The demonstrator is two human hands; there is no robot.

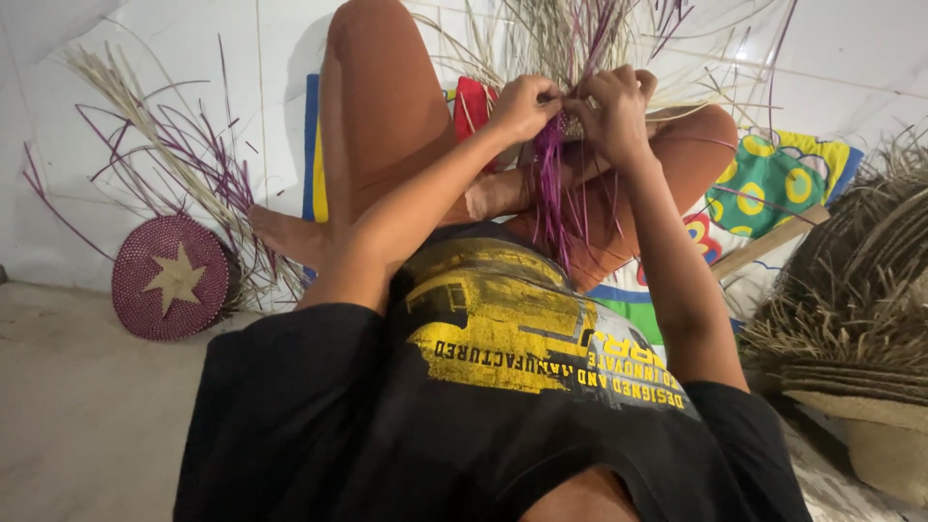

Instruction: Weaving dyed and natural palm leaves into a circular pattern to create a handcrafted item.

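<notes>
A small woven piece (568,124) of purple and pale straw strips sits between both my hands, above my folded legs. My left hand (523,104) pinches its left side, fingers closed on the strips. My right hand (613,108) grips its right side, touching the left hand. Long purple strips (553,198) hang down from the piece over my shin. Pale and purple loose ends (570,34) fan out beyond my hands.
A round purple woven disc with a pale star (172,276) leans at the left, loose strips (155,135) fanned above it. A colourful mat (773,179) lies under my legs. Stacked dried-straw woven pieces (851,319) pile at the right.
</notes>
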